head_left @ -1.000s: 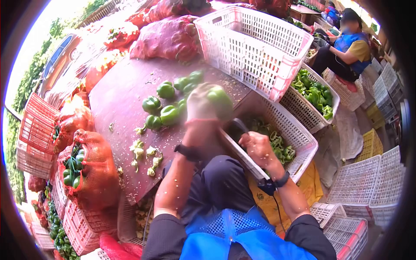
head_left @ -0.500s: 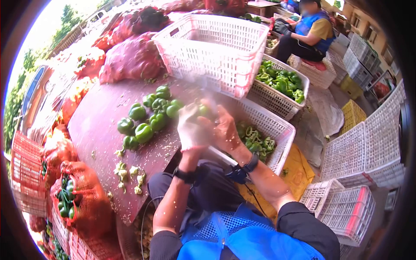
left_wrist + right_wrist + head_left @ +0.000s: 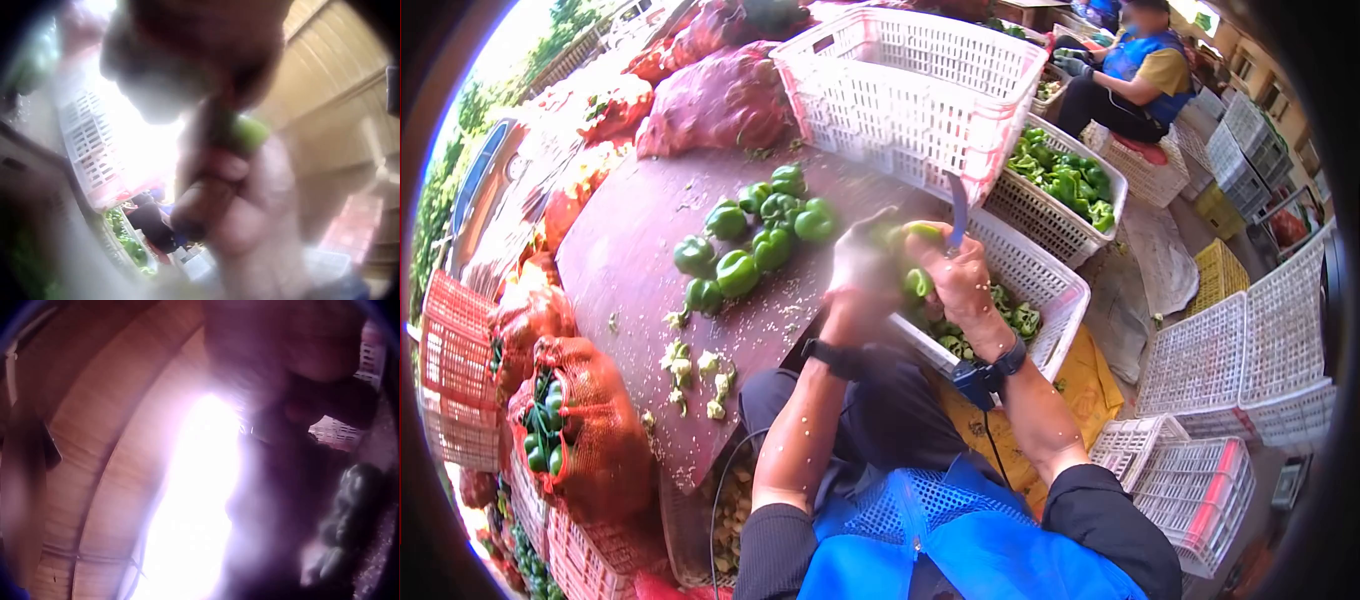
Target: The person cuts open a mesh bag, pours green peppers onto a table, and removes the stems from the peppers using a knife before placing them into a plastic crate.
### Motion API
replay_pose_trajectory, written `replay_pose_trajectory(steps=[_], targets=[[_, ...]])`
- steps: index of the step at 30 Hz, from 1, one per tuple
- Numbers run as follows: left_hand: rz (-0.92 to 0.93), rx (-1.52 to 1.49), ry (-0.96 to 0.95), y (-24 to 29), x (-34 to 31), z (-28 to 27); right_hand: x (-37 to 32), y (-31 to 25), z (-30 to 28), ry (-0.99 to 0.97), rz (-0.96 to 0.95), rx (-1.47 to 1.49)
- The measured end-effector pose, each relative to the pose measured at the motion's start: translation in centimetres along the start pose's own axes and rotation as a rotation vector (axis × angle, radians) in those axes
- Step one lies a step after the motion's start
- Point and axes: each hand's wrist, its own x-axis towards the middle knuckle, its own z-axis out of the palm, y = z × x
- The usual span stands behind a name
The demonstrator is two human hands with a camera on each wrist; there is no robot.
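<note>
My right hand (image 3: 962,280) grips a knife (image 3: 957,205) with its blade pointing up. Green bell pepper flesh (image 3: 922,232) shows at that hand's thumb side, and a pale-edged pepper piece (image 3: 916,284) hangs just below. Close beside it is my left hand (image 3: 865,260), whitish and motion-blurred, its fingertips right at the pepper; I cannot tell whether they grip it. In the left wrist view a bit of green pepper (image 3: 251,133) sticks out of the right hand (image 3: 231,206). Whole green bell peppers (image 3: 760,240) lie in a group on the table, left of the hands.
Below the hands, a white crate (image 3: 1055,300) holds cut pepper pieces (image 3: 1015,315). A tall white crate (image 3: 910,100) stands on the reddish table (image 3: 620,235); behind is a crate of peppers (image 3: 1060,180). Pepper cores (image 3: 700,370) and seeds litter the table. Another person (image 3: 1135,70) sits back right.
A whole pepper first came over from the group in the left hand, then both hands met on it. Now the hands are slightly apart, the knife blade shows upright and a pepper piece hangs under them.
</note>
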Motion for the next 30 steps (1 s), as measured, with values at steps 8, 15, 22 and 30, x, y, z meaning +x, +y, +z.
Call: replay_pose_trajectory(steps=[8,15,22,30], targets=[[-0.097,-0.674,-0.202,-11.6,-0.2,9.4,-0.6,2.1,-5.3,0.181,-0.127,-0.119],[0.218,0.122,-0.488,-0.8,0.8,0.3,1.2,-1.9,-5.2,-0.211,-0.561,-0.781],[0.038,-0.232,-0.273,-3.7,0.1,4.2,2.7,0.7,-4.3,-0.232,-0.536,-0.747],[-0.029,0.296,-0.335,-2.2,0.9,5.4,1.9,5.2,-1.7,0.202,-0.479,-0.461]])
